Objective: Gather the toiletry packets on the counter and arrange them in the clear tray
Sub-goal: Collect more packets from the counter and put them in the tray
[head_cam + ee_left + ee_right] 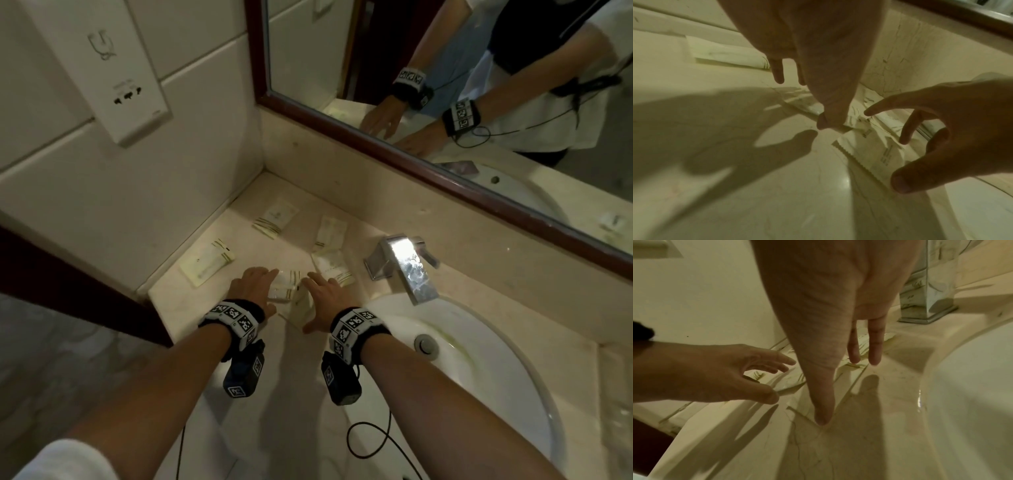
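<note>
Several cream toiletry packets lie scattered on the marble counter. A long packet is at the left, one packet near the back corner, and two more beside the tap. A small heap of packets sits between my hands. My left hand hovers with straight fingers, its thumb tip touching the heap. My right hand is spread over a packet with a serrated edge, holding nothing. I cannot make out the clear tray for certain.
A chrome tap stands right of the packets, with the white sink basin below it. A mirror in a dark wooden frame runs along the back. A wall socket panel hangs at the left, where the counter ends.
</note>
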`<state>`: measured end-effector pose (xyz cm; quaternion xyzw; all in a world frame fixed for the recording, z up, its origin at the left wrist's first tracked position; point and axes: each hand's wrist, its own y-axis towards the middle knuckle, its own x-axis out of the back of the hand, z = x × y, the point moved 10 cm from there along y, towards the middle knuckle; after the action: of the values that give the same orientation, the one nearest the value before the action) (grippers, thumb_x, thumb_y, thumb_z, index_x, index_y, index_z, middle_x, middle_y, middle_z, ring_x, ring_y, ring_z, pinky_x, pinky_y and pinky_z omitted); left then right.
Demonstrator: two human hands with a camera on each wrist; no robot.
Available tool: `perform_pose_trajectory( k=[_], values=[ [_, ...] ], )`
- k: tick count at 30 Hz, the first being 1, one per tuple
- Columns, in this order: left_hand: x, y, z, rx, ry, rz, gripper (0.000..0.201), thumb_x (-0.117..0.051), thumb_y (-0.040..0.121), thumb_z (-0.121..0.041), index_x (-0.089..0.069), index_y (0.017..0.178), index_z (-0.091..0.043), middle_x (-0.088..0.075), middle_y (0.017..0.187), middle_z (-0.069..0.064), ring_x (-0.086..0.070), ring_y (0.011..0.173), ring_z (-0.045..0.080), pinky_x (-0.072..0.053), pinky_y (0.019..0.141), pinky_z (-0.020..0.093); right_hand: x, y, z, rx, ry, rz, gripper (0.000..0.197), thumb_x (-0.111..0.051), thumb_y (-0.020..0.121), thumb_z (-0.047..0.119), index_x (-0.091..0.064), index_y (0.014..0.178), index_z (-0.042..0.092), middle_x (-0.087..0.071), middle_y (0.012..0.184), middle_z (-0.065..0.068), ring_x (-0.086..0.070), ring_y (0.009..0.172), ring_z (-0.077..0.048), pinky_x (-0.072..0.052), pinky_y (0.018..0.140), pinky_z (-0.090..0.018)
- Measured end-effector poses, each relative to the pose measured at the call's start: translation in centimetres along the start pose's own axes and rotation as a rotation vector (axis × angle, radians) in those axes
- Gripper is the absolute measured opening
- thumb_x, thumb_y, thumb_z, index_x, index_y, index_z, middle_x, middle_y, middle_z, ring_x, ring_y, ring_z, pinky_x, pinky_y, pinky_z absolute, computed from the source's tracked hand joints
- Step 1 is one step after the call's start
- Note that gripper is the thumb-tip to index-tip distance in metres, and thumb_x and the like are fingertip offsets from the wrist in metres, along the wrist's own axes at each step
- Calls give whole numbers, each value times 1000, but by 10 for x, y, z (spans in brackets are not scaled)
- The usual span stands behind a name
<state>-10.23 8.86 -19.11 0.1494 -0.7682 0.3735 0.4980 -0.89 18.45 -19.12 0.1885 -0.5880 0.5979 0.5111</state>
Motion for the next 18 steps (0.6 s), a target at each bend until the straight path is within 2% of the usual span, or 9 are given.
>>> perform_pose_trajectory(
  k=[3,5,8,12,15,18],
  values=[
    [2,0,2,10,48,-23,73,-68,77,-28,-33,140,-21,-36,139,7,-33,130,27,-34,104,43,-2,1,0,5,7,14,100,-87,65,39,-31,145,19,-25,155,0,-38,130,-35,-45,100,-49],
    [2,-1,5,27,66,-38,68,-70,74,-29,-39,134,-23,-41,130,7,-38,123,28,-35,99,42,-2,1,0,0,5,10,94,-87,66,39,-35,142,18,-34,147,-2,-41,125,-34,-46,97,-49],
    [1,-2,9,46,53,-44,62,-71,73,-30,-43,128,-22,-42,126,8,-41,119,29,-36,97,41,-2,0,-1,-16,0,-10,83,-85,67,39,-42,134,17,-42,133,-4,-47,118,-32,-49,92,-48],
    [-1,-4,13,98,-6,-36,61,-76,68,-28,-44,119,-16,-42,123,11,-43,114,31,-40,95,41,-3,0,-1,-23,17,-25,85,-84,68,39,-38,137,21,-43,131,-5,-50,116,-32,-50,90,-47],
    [-5,-7,19,146,-18,-1,72,-76,67,-27,-38,126,-14,-42,126,12,-43,118,32,-40,98,41,-6,0,0,-25,13,-3,90,-84,69,39,-34,143,26,-43,132,-6,-51,118,-32,-49,93,-47],
    [-9,-8,21,147,29,40,76,-76,68,-32,-36,130,-14,-41,129,12,-41,122,31,-38,100,41,-6,-1,0,-44,18,3,82,-84,70,37,-39,137,23,-45,130,-8,-52,117,-32,-49,93,-47]
  ],
)
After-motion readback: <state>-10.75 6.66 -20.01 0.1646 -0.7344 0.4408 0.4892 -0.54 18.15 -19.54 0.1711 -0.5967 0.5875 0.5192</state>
